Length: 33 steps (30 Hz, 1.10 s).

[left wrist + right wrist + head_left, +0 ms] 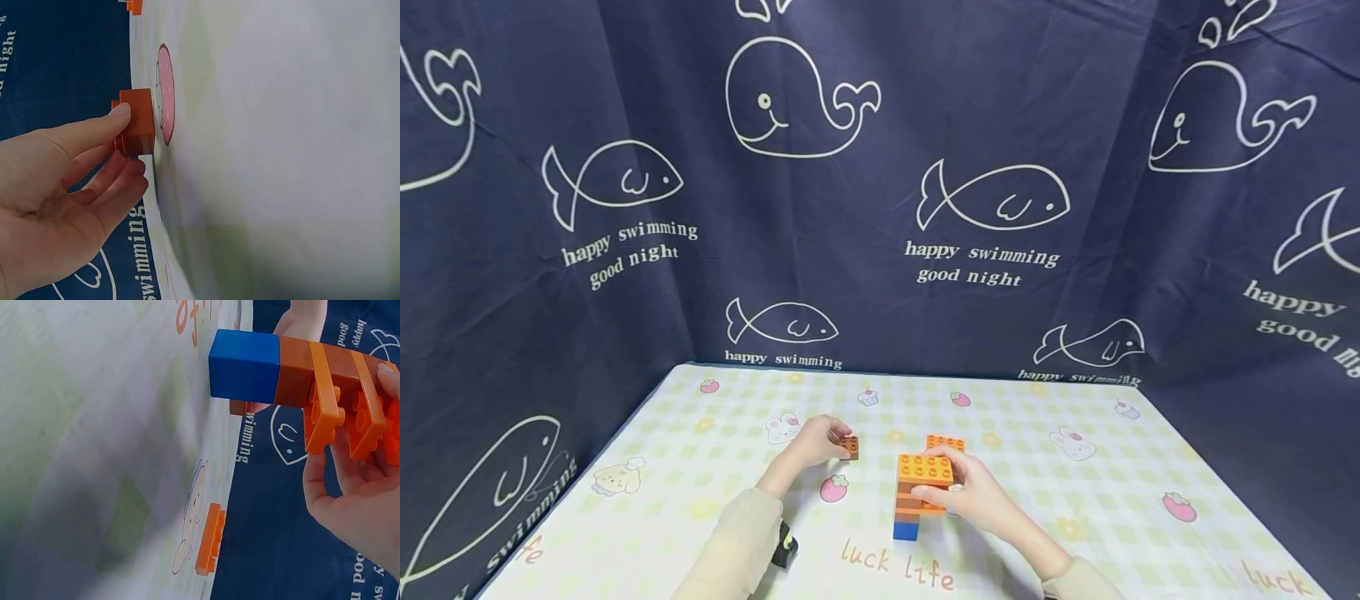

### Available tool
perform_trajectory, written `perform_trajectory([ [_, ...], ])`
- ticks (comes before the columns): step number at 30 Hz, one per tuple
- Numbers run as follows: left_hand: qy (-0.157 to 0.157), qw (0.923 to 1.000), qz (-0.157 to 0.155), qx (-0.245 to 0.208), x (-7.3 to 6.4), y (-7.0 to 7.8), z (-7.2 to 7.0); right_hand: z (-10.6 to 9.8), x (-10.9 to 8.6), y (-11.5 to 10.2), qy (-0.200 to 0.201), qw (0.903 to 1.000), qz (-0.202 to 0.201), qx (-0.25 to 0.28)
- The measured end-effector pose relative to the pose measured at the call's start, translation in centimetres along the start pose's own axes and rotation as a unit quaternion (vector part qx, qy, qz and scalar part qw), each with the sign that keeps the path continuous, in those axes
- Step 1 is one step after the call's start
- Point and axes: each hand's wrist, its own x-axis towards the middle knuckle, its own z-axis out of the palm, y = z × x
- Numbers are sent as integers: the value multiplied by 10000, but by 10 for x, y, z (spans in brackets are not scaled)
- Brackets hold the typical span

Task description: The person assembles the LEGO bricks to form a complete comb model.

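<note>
My left hand [818, 442] pinches a small brown toy building brick [849, 447] between thumb and fingers, low over the tabletop. In the left wrist view the thumb presses one face of the brown brick [139, 119], with the fingertips at its lower edge. My right hand [973, 492] grips a tall stack of building bricks [925, 471] from its right side. A blue brick [244, 365] forms the bottom of this stack, and brown bricks alternate with thin orange bricks [323, 403] above it. The orange top with its studs faces upward.
Behind the stack lies a loose thin orange brick [946, 442], seen also as an orange piece [211, 540] in the right wrist view. A patterned cloth [647, 533] covers the table. Dark blue curtains [880, 275] with whales and fish surround its back and sides.
</note>
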Motion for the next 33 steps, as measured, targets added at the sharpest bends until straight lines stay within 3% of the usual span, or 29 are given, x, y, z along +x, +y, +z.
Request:
perform_trajectory([
  [20,-68,9998,-156,52,-3,0,1,0,-1,0,17,10000,-46,-62],
  [33,79,9996,185,-217,-6,7,0,1,1,4,138,9992,144,-344],
])
